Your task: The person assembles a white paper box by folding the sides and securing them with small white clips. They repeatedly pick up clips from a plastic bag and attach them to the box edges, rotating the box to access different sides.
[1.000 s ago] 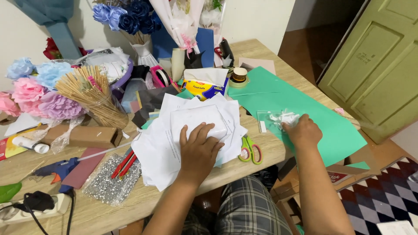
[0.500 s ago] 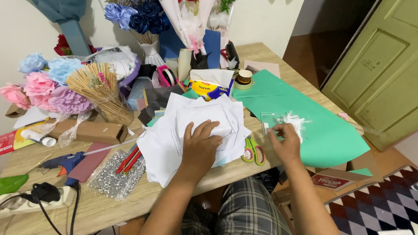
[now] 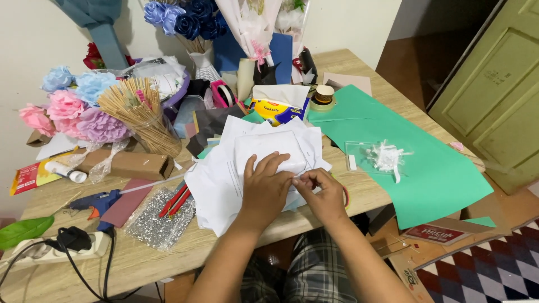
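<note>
- Fingers [image 3: 268,168] of the left hand [image 3: 264,191] lie spread and flat, open, pressing a stack of white paper sheets [image 3: 247,168] at the bench's [image 3: 146,258] near edge.
- Right hand [image 3: 323,193], at 3 o'clock of the left, has its fingers closed in a pinch at the stack's right edge; what they grip is too small to tell.
- Sheets look light, thin and floppy, likely to slide; best taken by an edge with a palm steadying them.
- At 2 o'clock lies smooth green paper [image 3: 426,168] bearing a clear packet [image 3: 376,157]; at 9 o'clock, a silver glitter sheet [image 3: 157,219] and blue glue gun [image 3: 95,202]; at 10 o'clock, bundled wooden sticks [image 3: 137,112].
</note>
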